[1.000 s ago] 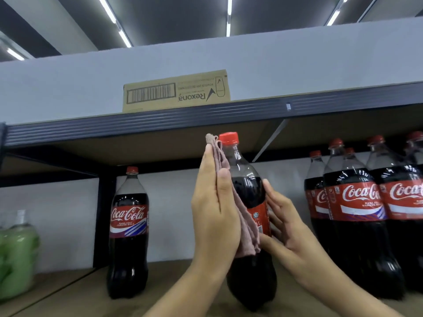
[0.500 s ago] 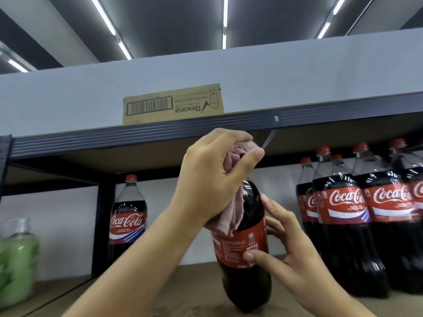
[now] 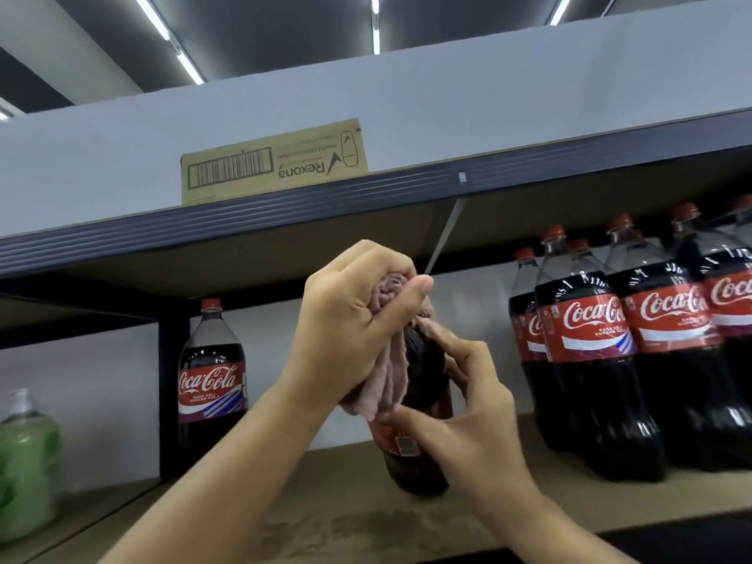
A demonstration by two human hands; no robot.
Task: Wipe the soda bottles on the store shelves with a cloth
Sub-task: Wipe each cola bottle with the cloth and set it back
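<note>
Bottle [image 3: 423, 405] standing upright on wooden shelf [image 3: 508, 498], long axis vertical, top buried in pink cloth [image 3: 386, 360]. Left hand [image 3: 350, 319] fisted tight round cloth over bottle's cap end, forearm angling up from lower left. Right hand [image 3: 468, 417] curled round bottle's label, thumb across front. Single coke bottle [image 3: 211, 376] left of it, cluster [image 3: 635, 343] to right.

Bright ceiling light strips [image 3: 167, 32] glare overhead, the shelf underside is shadowed, and edges bow with wide-angle distortion.
</note>
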